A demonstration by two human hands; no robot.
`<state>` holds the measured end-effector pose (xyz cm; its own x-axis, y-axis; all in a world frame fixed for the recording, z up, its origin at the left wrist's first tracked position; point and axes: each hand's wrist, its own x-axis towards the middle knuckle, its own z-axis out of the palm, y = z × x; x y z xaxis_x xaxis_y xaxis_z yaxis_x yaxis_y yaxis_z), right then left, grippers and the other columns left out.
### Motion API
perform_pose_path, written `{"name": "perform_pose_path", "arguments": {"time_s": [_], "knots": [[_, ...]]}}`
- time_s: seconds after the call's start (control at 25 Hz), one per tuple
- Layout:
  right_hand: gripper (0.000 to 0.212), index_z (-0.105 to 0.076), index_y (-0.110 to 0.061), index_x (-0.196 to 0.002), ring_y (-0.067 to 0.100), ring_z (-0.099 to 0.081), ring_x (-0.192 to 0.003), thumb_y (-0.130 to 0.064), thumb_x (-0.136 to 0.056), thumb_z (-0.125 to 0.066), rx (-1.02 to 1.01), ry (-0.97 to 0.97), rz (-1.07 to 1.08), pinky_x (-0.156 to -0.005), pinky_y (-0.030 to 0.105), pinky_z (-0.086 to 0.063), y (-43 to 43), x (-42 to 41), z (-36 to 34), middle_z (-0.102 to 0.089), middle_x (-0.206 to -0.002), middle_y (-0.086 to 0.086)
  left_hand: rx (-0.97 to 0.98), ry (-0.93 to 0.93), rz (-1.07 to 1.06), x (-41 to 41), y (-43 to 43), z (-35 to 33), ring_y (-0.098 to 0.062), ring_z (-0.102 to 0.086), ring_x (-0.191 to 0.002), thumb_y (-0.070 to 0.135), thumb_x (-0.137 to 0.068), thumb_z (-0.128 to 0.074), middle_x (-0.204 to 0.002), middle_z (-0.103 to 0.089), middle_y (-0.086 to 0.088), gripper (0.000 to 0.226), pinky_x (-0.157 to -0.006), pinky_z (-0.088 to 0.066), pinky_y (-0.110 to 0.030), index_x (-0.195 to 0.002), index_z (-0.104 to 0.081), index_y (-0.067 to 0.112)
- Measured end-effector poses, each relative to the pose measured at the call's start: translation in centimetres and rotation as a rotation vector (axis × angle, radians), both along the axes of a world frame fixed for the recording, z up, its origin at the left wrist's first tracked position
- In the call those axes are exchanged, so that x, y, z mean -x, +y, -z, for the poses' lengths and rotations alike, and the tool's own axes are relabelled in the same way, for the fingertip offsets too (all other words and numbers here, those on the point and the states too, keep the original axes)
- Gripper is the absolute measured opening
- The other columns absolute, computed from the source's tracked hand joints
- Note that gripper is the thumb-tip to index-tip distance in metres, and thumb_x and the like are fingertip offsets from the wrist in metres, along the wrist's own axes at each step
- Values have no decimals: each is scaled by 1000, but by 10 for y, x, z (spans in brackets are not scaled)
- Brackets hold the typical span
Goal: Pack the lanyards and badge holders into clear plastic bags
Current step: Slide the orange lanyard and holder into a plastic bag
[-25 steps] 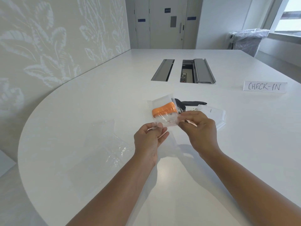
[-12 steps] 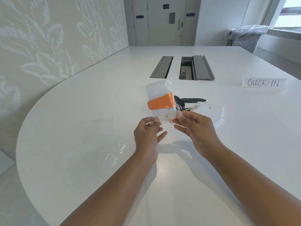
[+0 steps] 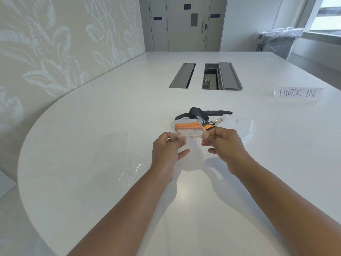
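A large white worktop [image 3: 92,126] fills most of the view; its near left edge is rounded and its glossy surface reflects the daylight. In its middle there are two long recessed cable slots: the left slot [image 3: 182,75] is covered by a grey lid, the right slot [image 3: 210,78] is open, with its grey lid [image 3: 228,75] folded to the side. A white card with the handwritten words "CHECK-IN" [image 3: 298,93] stands on the right part. On the left there is a pale wall [image 3: 55,43] with a pattern of big leaves. At the back there are grey doors [image 3: 186,34] with small blue labels [image 3: 187,6], and beside them a plain white wall [image 3: 245,24]. A bin [image 3: 278,41] lined with clear plastic stands under a bright window [image 3: 328,19].
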<state>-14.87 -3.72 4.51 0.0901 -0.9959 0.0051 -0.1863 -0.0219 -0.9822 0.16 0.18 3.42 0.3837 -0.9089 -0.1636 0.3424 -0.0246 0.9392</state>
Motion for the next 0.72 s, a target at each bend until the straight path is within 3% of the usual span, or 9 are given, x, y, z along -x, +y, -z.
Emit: {"name": "perform_pose_path", "arguments": {"time_s": [0.24,0.36,0.44,0.52,0.64,0.72], "knots": [[13,-70,-10,-76,12,-67,-71,-14,-88,-68,-92,-127,-15,-72,30,-50,-4,4,-3,-72,-72,2,-58,54,98,-11,3,-4,-21,-70,-82,-1,-93,-61,-90,-73,-11,6,-72,-62,-39,-91,-61,4],[6,-70,-8,-90,15,-69,-74,-11,-89,-65,-107,-118,-56,-72,30,-52,-4,5,-3,-75,-83,5,-85,173,110,-15,4,-6,-22,-68,-75,-4,-94,-57,-88,-70,-15,8,-68,-62,-38,-90,-64,-2],[21,-64,-12,-107,19,-72,-80,-12,-87,-70,-47,-99,-82,-73,32,-56,-4,6,-1,-75,-89,4,-91,239,99,-18,3,-8,-20,-67,-66,0,-92,-59,-82,-68,-15,8,-64,-62,-35,-90,-66,-2],[31,-62,-22,-112,18,-71,-85,-20,-84,-76,117,65,-119,-76,35,-58,-4,5,3,-75,-91,-2,-101,265,94,-19,4,-11,-19,-66,-60,4,-88,-60,-79,-70,-14,9,-61,-61,-32,-91,-68,-1],[9,-74,-24,-96,16,-70,-80,-25,-87,-73,319,189,-88,-79,39,-60,-3,4,10,-74,-84,-6,-136,180,99,-17,7,-16,-19,-63,-56,11,-88,-57,-77,-72,-13,14,-56,-58,-28,-91,-67,3],[6,-76,-19,-90,17,-70,-75,-22,-90,-71,342,167,-42,-76,37,-61,-4,5,8,-74,-78,-1,-132,-48,56,-13,8,-16,-17,-58,-58,22,-91,-57,-76,-74,-10,20,-54,-54,-27,-89,-68,6]]}}
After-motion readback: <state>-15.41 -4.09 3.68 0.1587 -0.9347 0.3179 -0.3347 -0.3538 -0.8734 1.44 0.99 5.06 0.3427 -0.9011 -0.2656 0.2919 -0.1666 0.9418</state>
